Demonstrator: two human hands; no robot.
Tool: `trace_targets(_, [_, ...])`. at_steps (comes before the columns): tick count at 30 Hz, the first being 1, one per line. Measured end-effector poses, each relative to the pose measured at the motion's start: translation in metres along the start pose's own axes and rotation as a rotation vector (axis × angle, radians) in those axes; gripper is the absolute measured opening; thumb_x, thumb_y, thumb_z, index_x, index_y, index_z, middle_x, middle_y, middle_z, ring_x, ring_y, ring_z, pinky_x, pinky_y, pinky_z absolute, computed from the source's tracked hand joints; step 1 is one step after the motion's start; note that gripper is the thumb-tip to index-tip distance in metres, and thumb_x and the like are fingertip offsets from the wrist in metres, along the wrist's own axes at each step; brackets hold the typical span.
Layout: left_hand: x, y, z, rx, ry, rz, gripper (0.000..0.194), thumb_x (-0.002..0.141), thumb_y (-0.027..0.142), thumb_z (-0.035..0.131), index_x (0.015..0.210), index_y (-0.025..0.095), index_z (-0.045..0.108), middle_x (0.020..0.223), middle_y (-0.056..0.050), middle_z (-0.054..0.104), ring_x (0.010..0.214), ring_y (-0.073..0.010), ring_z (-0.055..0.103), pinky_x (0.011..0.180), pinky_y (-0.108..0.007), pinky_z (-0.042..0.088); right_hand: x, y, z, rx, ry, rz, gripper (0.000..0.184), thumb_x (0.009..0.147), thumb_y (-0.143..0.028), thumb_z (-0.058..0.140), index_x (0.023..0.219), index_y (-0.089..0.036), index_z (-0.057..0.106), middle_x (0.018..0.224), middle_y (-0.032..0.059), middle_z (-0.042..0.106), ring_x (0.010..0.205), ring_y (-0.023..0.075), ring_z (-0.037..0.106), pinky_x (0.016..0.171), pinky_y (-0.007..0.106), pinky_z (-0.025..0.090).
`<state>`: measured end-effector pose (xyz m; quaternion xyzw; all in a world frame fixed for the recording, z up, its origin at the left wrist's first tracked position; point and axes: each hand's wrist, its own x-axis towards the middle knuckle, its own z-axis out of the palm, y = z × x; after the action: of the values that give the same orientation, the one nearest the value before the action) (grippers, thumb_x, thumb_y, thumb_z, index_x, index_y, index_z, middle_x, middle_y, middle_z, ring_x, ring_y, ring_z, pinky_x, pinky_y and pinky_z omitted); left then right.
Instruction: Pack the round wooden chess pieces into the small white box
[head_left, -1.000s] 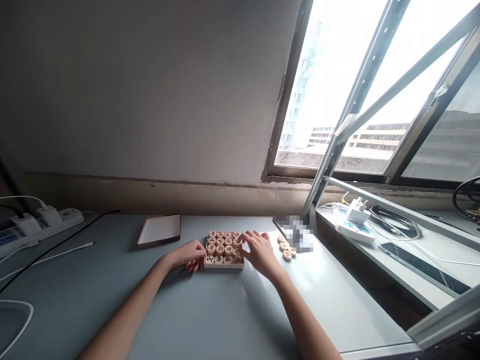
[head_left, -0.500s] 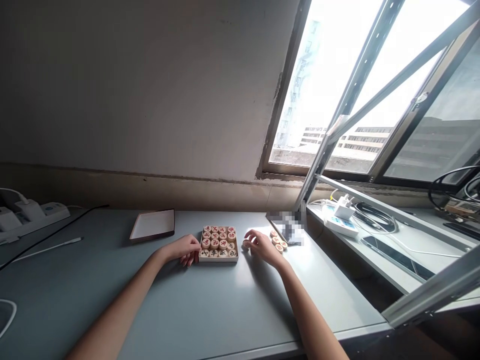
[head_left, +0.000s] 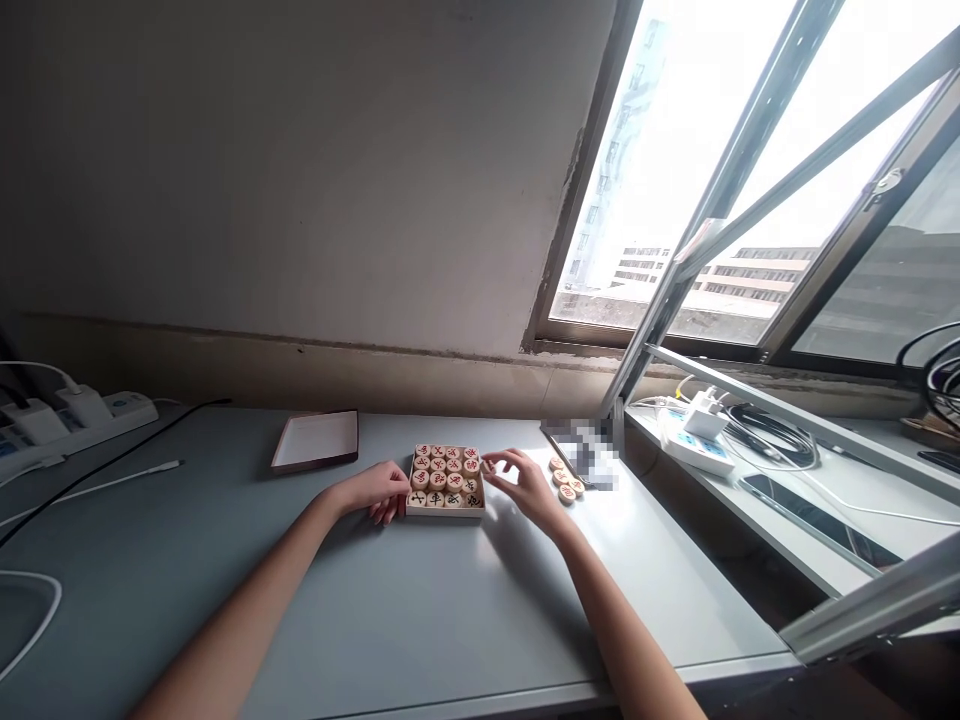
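A shallow white-sided box (head_left: 446, 512) stands on the desk, filled with rows of round wooden Chinese chess pieces (head_left: 437, 481) marked in red and black characters. At its left edge, my left hand (head_left: 382, 490) has its fingers closed against the box wall. Just off the box's right edge, my right hand (head_left: 525, 485) pinches a single chess piece (head_left: 487, 467) between thumb and fingertips. Several loose chess pieces (head_left: 566, 484) lie on the desk to the right of that hand.
An open box lid (head_left: 315, 440) lies at the back left. Behind the loose pieces is a blurred flat item (head_left: 589, 455). Power strips (head_left: 120, 410) and cables are at the left; a metal frame (head_left: 652, 330) and a phone (head_left: 817, 522) are at the right.
My right hand has brought its chess piece up and closer to the box's right edge. My left hand stays at the box's left side. The view has shifted slightly.
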<state>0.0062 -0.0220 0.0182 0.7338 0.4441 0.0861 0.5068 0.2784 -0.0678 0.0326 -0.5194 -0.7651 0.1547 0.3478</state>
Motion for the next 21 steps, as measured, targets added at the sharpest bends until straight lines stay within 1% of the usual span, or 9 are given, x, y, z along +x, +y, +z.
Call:
trace_targets(3, [-0.001, 0.000, 0.000, -0.001, 0.007, 0.001, 0.026, 0.065, 0.028, 0.040, 0.055, 0.013, 0.059, 0.042, -0.002, 0.055, 0.033, -0.0089, 0.045, 0.035, -0.019, 0.031, -0.001, -0.010, 0.010, -0.093, -0.013, -0.075, 0.021, 0.083, -0.034, 0.057, 0.102, -0.028, 0.062, 0.098, 0.0021, 0.058, 0.095, 0.0179, 0.052, 0.079, 0.029, 0.040])
trace_targets(6, [-0.004, 0.004, 0.001, -0.013, 0.010, -0.011, 0.025, 0.065, 0.028, 0.040, 0.055, 0.013, 0.058, 0.042, -0.001, 0.055, 0.033, -0.0086, 0.044, 0.036, -0.019, 0.031, -0.005, -0.015, 0.019, -0.240, -0.036, -0.069, 0.019, 0.083, -0.031, 0.056, 0.101, -0.030, 0.061, 0.100, 0.0013, 0.058, 0.097, 0.0188, 0.051, 0.080, 0.031, 0.037])
trace_targets(9, [-0.007, 0.009, 0.001, -0.006, 0.006, -0.014, 0.026, 0.064, 0.027, 0.040, 0.056, 0.012, 0.059, 0.042, -0.001, 0.054, 0.034, -0.0084, 0.044, 0.036, -0.019, 0.031, -0.006, -0.018, 0.023, -0.317, -0.027, -0.043, 0.018, 0.084, -0.031, 0.053, 0.101, -0.029, 0.058, 0.101, 0.0015, 0.058, 0.096, 0.0192, 0.050, 0.078, 0.031, 0.035])
trace_targets(14, [-0.007, 0.007, 0.000, 0.002, -0.004, 0.003, 0.024, 0.064, 0.025, 0.040, 0.056, 0.013, 0.059, 0.043, -0.002, 0.055, 0.035, -0.0098, 0.046, 0.037, -0.020, 0.032, -0.005, -0.021, 0.024, -0.342, -0.014, -0.040, 0.014, 0.084, -0.031, 0.054, 0.098, -0.028, 0.058, 0.101, 0.0012, 0.059, 0.096, 0.0192, 0.050, 0.077, 0.031, 0.033])
trace_targets(18, [-0.006, 0.004, -0.001, 0.010, -0.003, 0.012, 0.024, 0.064, 0.025, 0.040, 0.056, 0.012, 0.059, 0.044, -0.002, 0.055, 0.036, -0.0097, 0.046, 0.037, -0.020, 0.032, -0.004, -0.020, 0.023, -0.363, 0.022, -0.028, 0.016, 0.085, -0.031, 0.053, 0.099, -0.028, 0.060, 0.105, 0.0033, 0.060, 0.098, 0.0220, 0.050, 0.082, 0.036, 0.031])
trace_targets(21, [-0.007, 0.005, -0.002, 0.006, -0.007, 0.011, 0.025, 0.064, 0.025, 0.040, 0.057, 0.012, 0.060, 0.044, -0.002, 0.055, 0.036, -0.0096, 0.046, 0.038, -0.020, 0.031, -0.004, -0.018, 0.023, -0.333, -0.007, 0.000, 0.019, 0.084, -0.033, 0.054, 0.102, -0.031, 0.060, 0.110, 0.0032, 0.058, 0.101, 0.0231, 0.048, 0.084, 0.038, 0.030])
